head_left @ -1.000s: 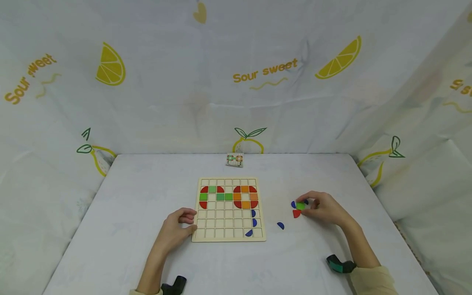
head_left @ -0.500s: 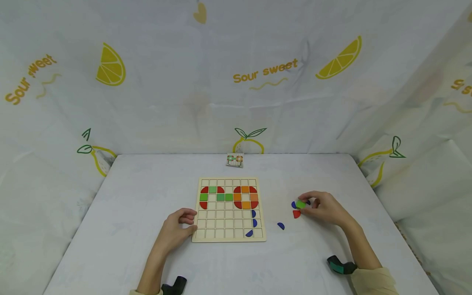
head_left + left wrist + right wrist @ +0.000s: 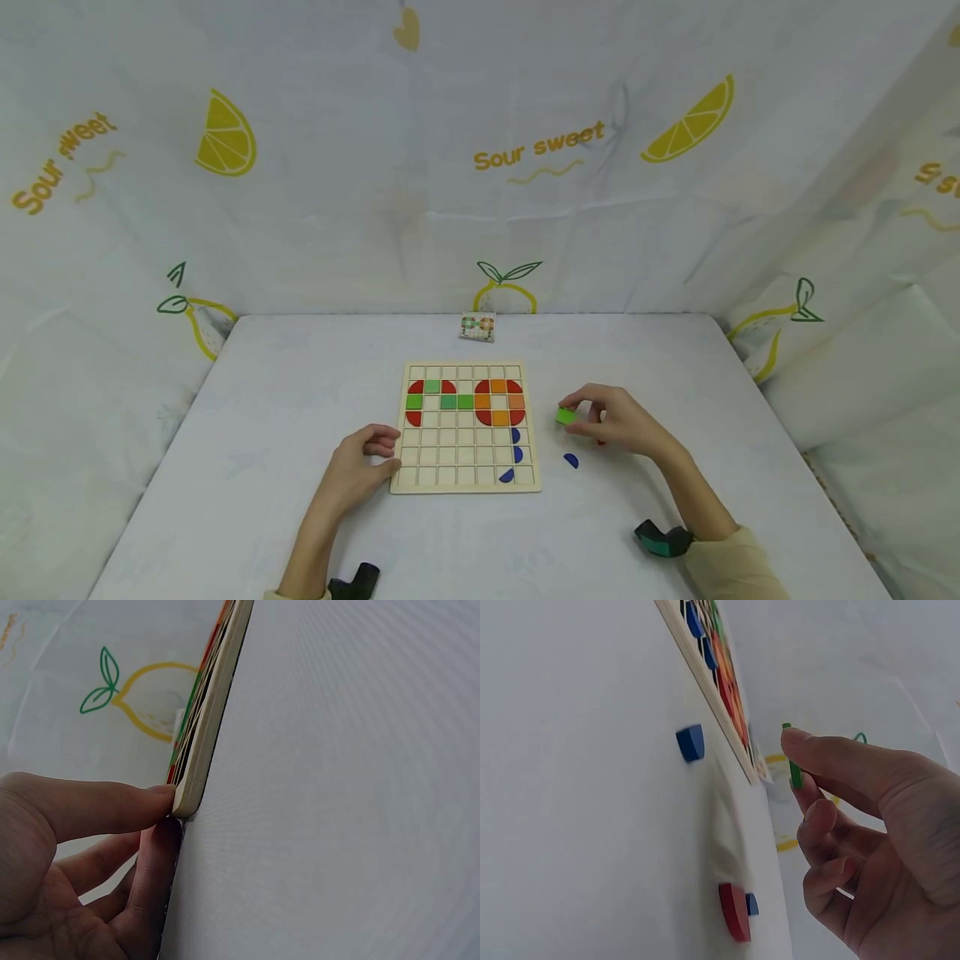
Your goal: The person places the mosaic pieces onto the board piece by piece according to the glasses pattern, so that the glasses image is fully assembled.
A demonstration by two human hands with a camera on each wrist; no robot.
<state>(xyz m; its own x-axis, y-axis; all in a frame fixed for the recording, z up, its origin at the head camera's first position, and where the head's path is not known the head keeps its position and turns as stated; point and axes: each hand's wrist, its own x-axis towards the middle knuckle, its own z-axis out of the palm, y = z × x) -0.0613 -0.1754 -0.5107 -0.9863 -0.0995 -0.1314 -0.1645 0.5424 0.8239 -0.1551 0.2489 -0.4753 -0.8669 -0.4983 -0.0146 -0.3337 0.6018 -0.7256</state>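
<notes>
A wooden grid board [image 3: 446,454] lies on the table with red, green and orange pieces in its upper rows and several blue half-round pieces at its lower right. My left hand [image 3: 363,467] rests at the board's left side, thumb and fingertips touching the edge. Between thumb and fingers of my right hand [image 3: 618,421] is a green square tile [image 3: 566,415], pinched and raised above the table right of the board. The right wrist view shows the tile [image 3: 794,769] edge-on. Below that hand lie a red quarter-round piece [image 3: 735,911] and a blue piece [image 3: 752,904].
A loose blue half-round piece [image 3: 572,460] lies between the board and my right forearm. Behind the board, a small pattern card [image 3: 477,327] stands near the back edge of the table. A printed white cloth [image 3: 360,233] hangs behind.
My right hand has lifted the green tile from the small group of pieces and carried it left toward the board. My left hand and the board have stayed in place.
</notes>
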